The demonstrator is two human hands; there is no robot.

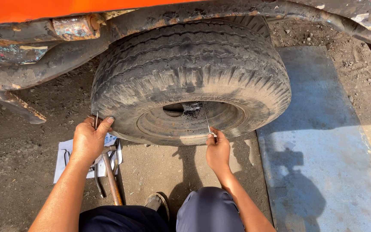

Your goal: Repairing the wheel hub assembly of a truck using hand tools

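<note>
Rubber tyre [190,73], worn, mounted under orange vehicle body [44,8], standing on dirt. Grey metal sheet [323,150] at right. Left hand [89,139] grips tyre sidewall, thumb on tread edge. Right hand [217,150] pinches thin metal rod [205,118], tip reaching into wheel rim [194,122]. Hammer [110,172], pliers on white cloth [63,159] beneath left hand.

harsh sunlight, sharp shadows, crisp focus
</note>
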